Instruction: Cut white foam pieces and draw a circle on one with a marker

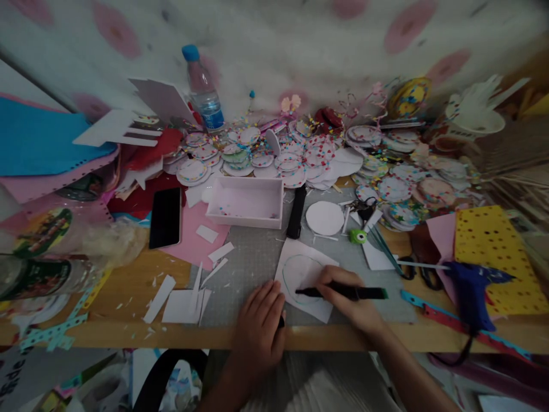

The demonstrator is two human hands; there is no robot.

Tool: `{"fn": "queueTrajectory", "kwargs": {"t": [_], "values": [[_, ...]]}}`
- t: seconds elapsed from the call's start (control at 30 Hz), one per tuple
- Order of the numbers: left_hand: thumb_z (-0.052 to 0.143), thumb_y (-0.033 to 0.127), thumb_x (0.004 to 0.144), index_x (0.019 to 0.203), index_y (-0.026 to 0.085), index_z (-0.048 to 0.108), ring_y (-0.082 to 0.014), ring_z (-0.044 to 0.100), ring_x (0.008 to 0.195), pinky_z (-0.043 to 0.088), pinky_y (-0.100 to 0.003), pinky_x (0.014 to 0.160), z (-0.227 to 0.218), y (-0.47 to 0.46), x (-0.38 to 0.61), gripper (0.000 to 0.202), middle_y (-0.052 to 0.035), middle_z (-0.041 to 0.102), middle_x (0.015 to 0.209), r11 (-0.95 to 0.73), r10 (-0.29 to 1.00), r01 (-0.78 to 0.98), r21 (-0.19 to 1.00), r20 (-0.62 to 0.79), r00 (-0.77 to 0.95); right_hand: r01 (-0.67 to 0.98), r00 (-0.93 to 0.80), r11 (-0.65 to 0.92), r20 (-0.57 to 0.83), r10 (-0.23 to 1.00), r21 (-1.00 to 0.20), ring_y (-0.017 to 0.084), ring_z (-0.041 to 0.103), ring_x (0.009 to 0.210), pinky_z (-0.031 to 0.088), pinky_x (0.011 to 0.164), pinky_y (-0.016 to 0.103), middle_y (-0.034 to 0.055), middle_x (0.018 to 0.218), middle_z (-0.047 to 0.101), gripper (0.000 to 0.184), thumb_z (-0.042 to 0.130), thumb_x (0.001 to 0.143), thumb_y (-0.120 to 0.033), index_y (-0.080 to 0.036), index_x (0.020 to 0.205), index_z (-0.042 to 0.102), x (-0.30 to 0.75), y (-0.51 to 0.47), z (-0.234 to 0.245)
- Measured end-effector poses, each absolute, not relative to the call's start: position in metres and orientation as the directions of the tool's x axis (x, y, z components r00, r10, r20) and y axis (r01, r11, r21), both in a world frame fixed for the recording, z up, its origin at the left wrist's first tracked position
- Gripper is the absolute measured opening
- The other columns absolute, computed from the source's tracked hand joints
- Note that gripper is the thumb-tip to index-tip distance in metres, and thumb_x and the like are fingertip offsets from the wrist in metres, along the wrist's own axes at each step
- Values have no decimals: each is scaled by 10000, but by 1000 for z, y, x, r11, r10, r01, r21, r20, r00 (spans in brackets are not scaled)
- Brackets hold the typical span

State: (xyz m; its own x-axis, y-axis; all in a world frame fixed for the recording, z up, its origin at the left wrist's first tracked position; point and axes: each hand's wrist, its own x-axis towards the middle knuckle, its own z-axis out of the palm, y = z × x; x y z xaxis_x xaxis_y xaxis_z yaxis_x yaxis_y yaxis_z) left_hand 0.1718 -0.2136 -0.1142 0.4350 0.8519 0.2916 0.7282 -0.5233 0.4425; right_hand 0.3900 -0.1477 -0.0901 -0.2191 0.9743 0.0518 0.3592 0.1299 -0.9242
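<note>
A white square of paper (300, 257) with a thin green circle drawn on it lies on the grey cutting mat (249, 257). My right hand (347, 292) grips a black marker (364, 293) with a green end; its dark tip points left, inside the circle. At the paper's left edge, the fingers of my left hand (261, 315) rest bent and close together. Between its thumb and fingers a small black piece shows, which looks like the marker cap (281, 322); most of it is hidden. Above the paper lies a cut white paper disc (325, 218).
A pink open box (249, 200) and a black utility knife (296, 212) stand behind the paper. Decorated discs (291, 160) are heaped at the back, near a water bottle (205, 91). A phone (166, 217) lies left; scissors (407, 268) and a blue glue gun (472, 292) lie right.
</note>
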Motion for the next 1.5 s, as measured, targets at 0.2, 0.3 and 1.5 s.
{"fn": "queueTrajectory", "kwargs": {"t": [0.2, 0.3, 1.5], "values": [[431, 53, 808, 1238, 54, 519, -275, 396, 1324, 367, -482, 1051, -116, -213, 172, 439, -179, 543, 1333, -531, 847, 724, 440, 308, 434, 380, -49, 69, 54, 997, -922, 177, 606, 745, 470, 641, 288, 23, 829, 663, 86, 570, 880, -274, -213, 917, 619, 380, -145, -98], [438, 65, 815, 1252, 60, 511, -277, 394, 1326, 361, -490, 1057, -116, -214, 172, 443, -174, 537, 1342, -518, 855, 729, 447, 290, 430, 368, -144, 104, 54, 988, -924, 169, 602, 695, 461, 638, 284, 11, 759, 662, 69, 621, 836, -263, -211, 796, 641, 380, -146, -96], [415, 69, 836, 1218, 115, 532, -272, 490, 1260, 450, -494, 987, -115, -215, 172, 402, -166, 578, 1300, -532, 840, 740, 411, 368, 400, 278, -236, 200, 135, 962, -939, 132, 567, 690, 459, 635, 291, -12, 750, 587, 267, 514, 932, -383, -157, 813, 592, 386, -148, -99]]}}
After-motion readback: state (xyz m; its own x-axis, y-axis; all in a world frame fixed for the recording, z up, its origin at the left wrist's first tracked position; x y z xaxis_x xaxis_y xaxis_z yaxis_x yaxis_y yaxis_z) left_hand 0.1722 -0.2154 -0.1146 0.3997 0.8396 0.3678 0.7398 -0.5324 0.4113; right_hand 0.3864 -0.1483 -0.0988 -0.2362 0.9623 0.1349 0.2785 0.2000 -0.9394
